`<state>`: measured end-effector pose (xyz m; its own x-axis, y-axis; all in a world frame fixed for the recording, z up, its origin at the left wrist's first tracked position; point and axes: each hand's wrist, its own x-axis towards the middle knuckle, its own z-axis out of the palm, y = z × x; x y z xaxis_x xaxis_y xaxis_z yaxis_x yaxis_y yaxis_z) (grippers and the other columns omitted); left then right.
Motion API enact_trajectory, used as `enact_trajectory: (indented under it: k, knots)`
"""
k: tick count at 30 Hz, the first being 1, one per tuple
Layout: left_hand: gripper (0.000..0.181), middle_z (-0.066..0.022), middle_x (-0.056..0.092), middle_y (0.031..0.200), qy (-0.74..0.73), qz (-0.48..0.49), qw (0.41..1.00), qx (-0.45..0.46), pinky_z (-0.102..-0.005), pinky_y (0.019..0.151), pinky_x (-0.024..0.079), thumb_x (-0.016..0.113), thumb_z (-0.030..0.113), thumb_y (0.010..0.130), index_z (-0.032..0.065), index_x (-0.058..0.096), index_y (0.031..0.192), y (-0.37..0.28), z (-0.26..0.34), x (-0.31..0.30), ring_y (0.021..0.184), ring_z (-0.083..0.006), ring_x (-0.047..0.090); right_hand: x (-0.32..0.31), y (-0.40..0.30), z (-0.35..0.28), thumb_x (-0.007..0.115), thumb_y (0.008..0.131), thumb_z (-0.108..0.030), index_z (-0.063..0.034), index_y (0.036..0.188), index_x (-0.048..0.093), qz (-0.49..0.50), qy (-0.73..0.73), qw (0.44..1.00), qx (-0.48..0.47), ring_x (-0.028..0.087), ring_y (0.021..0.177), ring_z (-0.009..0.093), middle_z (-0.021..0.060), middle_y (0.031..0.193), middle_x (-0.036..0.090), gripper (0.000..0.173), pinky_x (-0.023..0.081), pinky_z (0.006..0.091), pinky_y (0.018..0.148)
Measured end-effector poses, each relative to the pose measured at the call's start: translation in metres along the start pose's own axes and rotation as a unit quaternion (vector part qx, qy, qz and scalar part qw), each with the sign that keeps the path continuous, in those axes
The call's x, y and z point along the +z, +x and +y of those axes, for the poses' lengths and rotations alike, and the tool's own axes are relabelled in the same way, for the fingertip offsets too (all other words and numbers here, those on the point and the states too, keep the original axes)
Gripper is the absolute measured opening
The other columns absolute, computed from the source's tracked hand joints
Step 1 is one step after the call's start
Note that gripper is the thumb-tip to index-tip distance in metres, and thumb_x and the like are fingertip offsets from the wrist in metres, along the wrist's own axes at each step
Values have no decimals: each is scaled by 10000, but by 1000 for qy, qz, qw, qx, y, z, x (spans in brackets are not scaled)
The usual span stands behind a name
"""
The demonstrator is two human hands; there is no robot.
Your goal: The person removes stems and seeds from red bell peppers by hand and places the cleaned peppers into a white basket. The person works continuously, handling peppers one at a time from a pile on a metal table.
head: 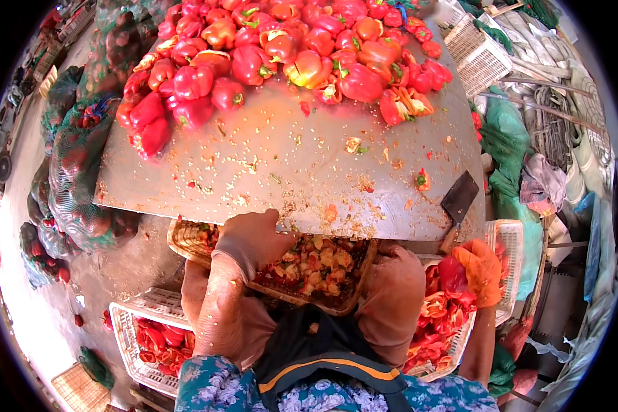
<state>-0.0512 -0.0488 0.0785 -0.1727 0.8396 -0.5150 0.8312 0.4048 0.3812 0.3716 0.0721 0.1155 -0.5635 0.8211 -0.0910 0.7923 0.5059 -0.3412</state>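
My left hand [255, 239], in a greyish glove, is at the near edge of a metal table [309, 170]. Its fingers are bent, and whether they hold anything is hidden. Below it, a crate [369, 268] between my knees holds pepper cores and seeds [319, 262]. My right hand [478, 273], in an orange glove, has a red bell pepper piece [452, 275] against its fingers. It is over a white plastic crate [463, 342] of cut red peppers [432, 324]. A broad-bladed knife [461, 195] lies at the table's right corner, its wooden handle towards me.
Whole red bell peppers [288, 46] are heaped across the table's far side. Seeds and scraps litter its near part. Green net sacks [82, 165] of peppers stand at left. Another white crate [149, 304] of cut peppers sits by my left leg. Crates [479, 56] and netting [504, 134] crowd the right.
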Motion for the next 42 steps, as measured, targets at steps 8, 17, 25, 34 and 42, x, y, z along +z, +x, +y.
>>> enact_trajectory:
  k: [8,17,25,34,42]
  knots:
    - [350,-200,675,940,-79,102,989,66,-486,831,499,526,372,909,37,622,947,27,11,18,930,-393,647,78,188,-79,604,818,-98,-29,1034,655,181,92,947,-250,632,993,282,104,1057,667,232,502,361,885]
    - [311,-189,660,947,-89,60,993,53,-493,798,509,546,351,906,52,613,959,30,12,20,909,-386,649,148,372,-102,589,833,-102,-72,1108,624,142,99,969,-176,628,1037,330,138,1096,666,279,499,397,871]
    - [440,-215,671,963,-219,272,936,30,-471,752,515,620,372,892,10,628,1142,44,15,31,836,-390,651,115,288,-144,613,789,-83,-91,1003,624,-9,123,991,46,621,827,305,105,906,634,214,493,384,742]
    - [256,-80,603,977,-844,41,509,166,-315,808,450,544,224,850,31,590,1011,80,11,20,942,-204,558,109,170,-188,659,812,-42,-93,1009,678,-4,309,914,-264,665,838,306,99,907,679,204,520,358,723]
    - [357,-96,552,964,-860,85,481,149,-334,860,477,551,107,720,2,551,1061,60,21,27,891,-225,576,108,158,-194,591,890,-17,-48,918,677,38,389,906,-165,589,577,153,62,875,674,96,476,293,530]
